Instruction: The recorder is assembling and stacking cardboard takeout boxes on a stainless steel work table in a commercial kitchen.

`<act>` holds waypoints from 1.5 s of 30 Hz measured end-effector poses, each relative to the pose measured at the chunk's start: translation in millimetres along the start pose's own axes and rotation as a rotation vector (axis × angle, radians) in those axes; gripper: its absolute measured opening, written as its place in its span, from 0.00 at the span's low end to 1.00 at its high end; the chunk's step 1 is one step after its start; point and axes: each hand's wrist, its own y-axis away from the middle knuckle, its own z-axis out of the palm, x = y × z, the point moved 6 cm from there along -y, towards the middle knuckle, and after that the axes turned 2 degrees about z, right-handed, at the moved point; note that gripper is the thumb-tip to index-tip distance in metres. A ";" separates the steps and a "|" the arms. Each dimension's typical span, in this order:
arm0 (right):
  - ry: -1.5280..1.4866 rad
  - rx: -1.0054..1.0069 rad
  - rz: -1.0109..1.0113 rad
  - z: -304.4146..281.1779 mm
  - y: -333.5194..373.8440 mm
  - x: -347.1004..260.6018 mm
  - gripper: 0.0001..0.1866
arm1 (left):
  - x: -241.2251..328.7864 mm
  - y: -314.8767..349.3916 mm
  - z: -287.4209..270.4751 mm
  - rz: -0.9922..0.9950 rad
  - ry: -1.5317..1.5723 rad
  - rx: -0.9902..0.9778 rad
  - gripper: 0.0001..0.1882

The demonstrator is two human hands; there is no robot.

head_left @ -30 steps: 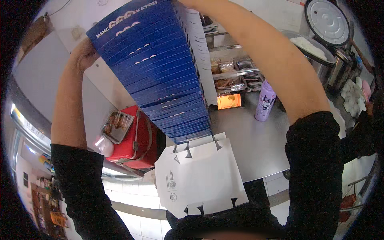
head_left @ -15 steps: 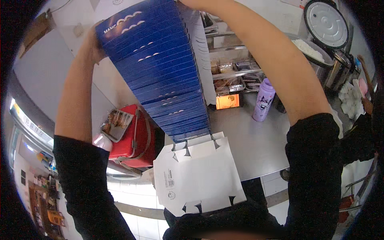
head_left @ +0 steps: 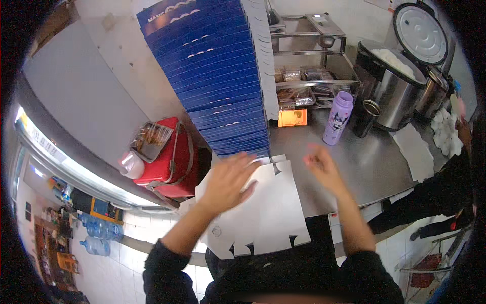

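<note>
My left hand (head_left: 230, 183) lies over the top part of a flat white carton blank (head_left: 263, 218), fingers stretched out and thumb apart. The blank has notched edges and rests in front of my body. To its right my right hand (head_left: 325, 169) hovers above the steel counter, slightly blurred, its fingers loosely bent with nothing visible in them. Just beyond the blank rises a tall stack of blue folded boxes (head_left: 217, 81), with white sides along its right. Neither hand grips the stack.
Left of the stack, a red insulated bag (head_left: 167, 177) carries a foil tray of food (head_left: 151, 141). A purple bottle (head_left: 338, 119) and a dark tumbler (head_left: 366, 118) stand on the steel counter (head_left: 314, 187). Behind are a metal rack (head_left: 316, 55) and an open rice cooker (head_left: 402, 96). A dark-clothed person is at right.
Both hands have come down from the top of the blue stack toward me. The left is now over the white blank, the right above the counter. The view has shifted slightly.
</note>
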 end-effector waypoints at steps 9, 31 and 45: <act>0.342 0.147 -0.179 -17.0 95.3 70.0 0.20 | 14.0 42.6 121.7 -0.192 -0.060 -0.066 0.44; -0.198 0.150 -0.081 9.9 89.7 15.9 0.18 | 41.8 31.6 5.8 -0.192 -0.042 0.489 0.13; -0.281 -0.110 -0.622 74.0 107.1 -155.6 0.13 | 63.0 79.7 -37.2 -0.822 1.728 0.923 0.24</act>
